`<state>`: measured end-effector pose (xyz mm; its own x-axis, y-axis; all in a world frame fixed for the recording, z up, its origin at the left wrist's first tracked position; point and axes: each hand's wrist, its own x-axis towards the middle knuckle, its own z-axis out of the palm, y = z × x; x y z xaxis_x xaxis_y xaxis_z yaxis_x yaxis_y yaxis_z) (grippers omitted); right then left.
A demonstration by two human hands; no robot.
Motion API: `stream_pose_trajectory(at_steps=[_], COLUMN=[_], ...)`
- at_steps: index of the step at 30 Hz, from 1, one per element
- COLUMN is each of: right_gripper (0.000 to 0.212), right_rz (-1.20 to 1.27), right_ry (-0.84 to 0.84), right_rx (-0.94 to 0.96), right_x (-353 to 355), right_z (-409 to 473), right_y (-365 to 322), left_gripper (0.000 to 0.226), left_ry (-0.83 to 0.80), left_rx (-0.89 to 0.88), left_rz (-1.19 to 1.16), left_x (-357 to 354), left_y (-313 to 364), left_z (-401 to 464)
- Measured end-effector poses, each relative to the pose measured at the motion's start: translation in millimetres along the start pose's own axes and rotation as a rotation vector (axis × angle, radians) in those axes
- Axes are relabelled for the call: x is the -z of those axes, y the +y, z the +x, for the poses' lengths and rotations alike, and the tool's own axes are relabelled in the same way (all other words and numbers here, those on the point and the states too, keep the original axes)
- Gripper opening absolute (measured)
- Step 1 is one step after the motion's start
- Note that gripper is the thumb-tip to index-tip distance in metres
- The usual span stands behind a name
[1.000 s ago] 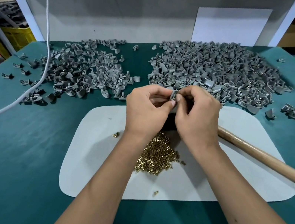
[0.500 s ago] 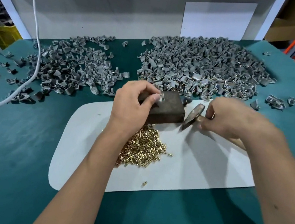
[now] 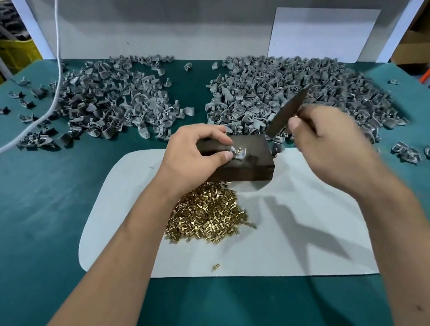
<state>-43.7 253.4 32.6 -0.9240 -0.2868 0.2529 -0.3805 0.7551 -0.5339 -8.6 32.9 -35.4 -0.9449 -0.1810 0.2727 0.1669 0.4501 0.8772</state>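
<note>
A white cable (image 3: 53, 50) runs down the far left of the green table (image 3: 14, 214), beside the smaller pile of grey parts (image 3: 109, 105). The left hand (image 3: 195, 154) rests on the near left end of the dark block (image 3: 250, 168); its thumb and fingers pinch a small grey part (image 3: 236, 153) fitted with a brass rivet, which lies flat on the block's top face. The block stands on the far edge of the white mat (image 3: 293, 247). Just in front of it, on the mat, lies the heap of brass rivets (image 3: 207, 218) — one loose rivet (image 3: 216, 267) lies apart, nearer the mat's front edge. The larger pile of grey parts (image 3: 291, 90) lies behind the block. The right hand (image 3: 333, 148) is clenched round the handle of the hammer (image 3: 287, 112) — the head is raised and tilted, above the block's far right corner, clear of the grey part.
</note>
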Motion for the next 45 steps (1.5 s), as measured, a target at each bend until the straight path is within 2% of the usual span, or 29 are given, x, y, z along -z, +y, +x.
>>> stream_pose_trajectory(at_steps=[7, 11, 12, 15, 18, 20, 22, 23, 26, 27, 29, 32, 33, 36, 37, 38, 41, 42, 45], right_gripper=[0.03, 0.026, 0.026, 0.026, 0.031, 0.03, 0.027, 0.026, 0.022, 0.022, 0.023, 0.024, 0.024, 0.025, 0.026, 0.026, 0.024, 0.023, 0.024], right_rz=[-0.051, 0.018, -0.002, -0.213, -0.26, -0.185, -0.07, -0.064, -0.253, -0.309, -0.34, -0.194, -0.199, -0.341, -0.37, -0.377, -0.245, -0.231, -0.389], right_ry=[-0.07, 0.143, 0.151, -0.054, -0.102, -0.005, 0.161, 0.173, -0.068, -0.1, -0.037, 0.232, 0.213, -0.063, -0.079, -0.058, 0.203, 0.201, -0.083], right_rx=[0.107, 0.239, 0.247, 0.117, 0.056, 0.093, 0.141, 0.154, 0.088, 0.076, 0.11, 0.187, 0.178, 0.097, 0.097, 0.098, 0.133, 0.132, 0.082], right_x=[-22.9, -17.2, -18.7, -29.6, -20.5, -12.9, -12.4, -15.5, -28.7, -26.7, -19.1, -18.8, -23.1, -31.7, -26.7, -21.5, -15.7, -18.9, -27.3], right_z=[-1.6, -2.2, -3.4, -6.6, -1.6, 0.6, -2.9, -5.4, -10.9, -9.3, -4.0, -6.7, -9.2, -14.3, -11.2, -7.5, -6.3, -7.6, -12.7], right_y=[-17.3, -19.7, -20.0, -19.0, -17.4, -17.1, -21.4, -24.8, -32.0, -32.1, -32.1, -32.6, -33.9, -35.7, -36.3, -37.3, -40.6, -42.0, -41.9], left_gripper=[0.013, 0.01, 0.011, 0.014, 0.014, 0.013, 0.012, 0.012, 0.014, 0.014, 0.014, 0.012, 0.013, 0.013, 0.013, 0.012, 0.012, 0.014, 0.015], left_ry=[-0.002, -0.015, -0.013, -0.006, -0.007, -0.014, -0.021, -0.024, -0.018, -0.018, -0.017, -0.021, -0.019, -0.026, -0.027, -0.028, -0.039, -0.035, -0.04], left_rx=[-0.016, -0.01, -0.003, 0.021, 0.037, 0.05, 0.055, 0.057, 0.072, 0.073, 0.061, 0.053, 0.059, 0.089, 0.095, 0.099, 0.096, 0.097, 0.092], left_rz=[0.05, 0.063, 0.057, 0.037, 0.032, 0.02, 0.025, 0.029, 0.015, 0.016, 0.028, 0.032, 0.025, 0.003, 0.003, -0.001, 0.007, 0.009, 0.005], left_x=[-6.2, -4.2, -4.7, -5.3, -5.8, -6.0, -6.0, -5.9, -6.0, -6.0, -5.5, -5.1, -5.6, -6.6, -6.4, -5.8, -4.2, -3.8, -4.8], left_y=[3.0, 3.1, 3.5, 6.0, 7.6, 7.1, 6.5, 6.5, 7.0, 7.7, 7.6, 5.7, 5.4, 7.5, 7.8, 7.4, 5.9, 5.8, 7.8], left_z=[0.8, 1.4, 1.4, 1.0, 0.0, -0.1, 0.4, 0.8, 1.0, 0.8, 0.5, 1.3, 1.8, 1.2, 0.7, 0.5, 1.1, 1.5, 0.9])
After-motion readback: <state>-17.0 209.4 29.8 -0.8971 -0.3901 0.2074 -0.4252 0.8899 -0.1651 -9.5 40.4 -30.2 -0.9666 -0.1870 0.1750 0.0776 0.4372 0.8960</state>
